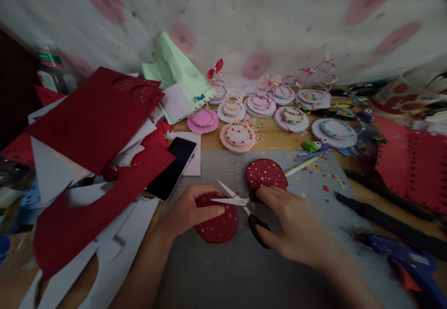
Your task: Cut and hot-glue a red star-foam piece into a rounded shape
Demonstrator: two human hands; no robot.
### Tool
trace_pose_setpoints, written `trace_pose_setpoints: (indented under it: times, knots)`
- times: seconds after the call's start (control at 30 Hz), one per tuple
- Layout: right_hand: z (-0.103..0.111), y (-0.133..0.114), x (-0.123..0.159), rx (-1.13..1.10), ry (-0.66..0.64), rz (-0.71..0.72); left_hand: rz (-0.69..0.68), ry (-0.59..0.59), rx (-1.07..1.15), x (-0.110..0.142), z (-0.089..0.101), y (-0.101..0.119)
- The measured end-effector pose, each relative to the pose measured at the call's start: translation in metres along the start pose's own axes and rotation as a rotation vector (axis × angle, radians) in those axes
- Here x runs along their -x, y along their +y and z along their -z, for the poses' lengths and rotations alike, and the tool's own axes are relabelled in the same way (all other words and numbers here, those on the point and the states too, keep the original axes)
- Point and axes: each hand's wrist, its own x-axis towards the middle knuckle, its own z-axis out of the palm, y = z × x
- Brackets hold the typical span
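Note:
My left hand (188,209) pinches a round red foam disc with small white dots (218,227) low over the grey cutting mat (209,272). My right hand (289,223) grips small scissors with black handles (240,203); their blades are spread and point left over the disc's upper edge. A second red dotted disc (266,174) lies flat on the mat just beyond my right hand.
Red and white card sheets (94,118) pile up at the left beside a black phone (171,167). Several decorated round foam pieces (239,137) line the back. A blue glue gun (405,258), black tools (380,213) and red perforated card (415,164) lie right.

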Motion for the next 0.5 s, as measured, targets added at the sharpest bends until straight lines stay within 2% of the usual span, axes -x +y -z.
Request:
trace_pose_setpoints:
  times: [0.07, 0.23, 0.33, 0.5]
  knots:
    - [0.0, 0.0, 0.0, -0.007, -0.007, -0.009, 0.001, 0.054, 0.021, -0.001, 0.001, 0.0]
    - [0.001, 0.001, 0.001, -0.039, 0.024, -0.025, -0.032, 0.319, 0.227, -0.004, 0.005, 0.002]
    - [-0.002, 0.003, 0.002, -0.1, 0.065, -0.049, -0.067, 0.355, 0.285, -0.005, 0.003, 0.004]
    - [-0.013, 0.005, 0.001, -0.148, 0.198, -0.228, -0.112, 0.355, 0.431, -0.005, 0.0, 0.009]
